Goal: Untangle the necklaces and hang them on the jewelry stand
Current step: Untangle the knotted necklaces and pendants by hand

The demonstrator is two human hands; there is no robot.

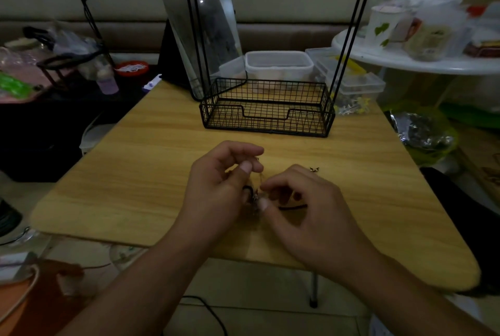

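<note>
Both hands work low over the tabletop: left hand and right hand each pinch the tangled necklaces, where small, slack pulls should loosen the knot best. In this dim light it looks like a thin chain caught with a black cord. Beyond, the jewelry stand waits, its hooks cut off above.
</note>
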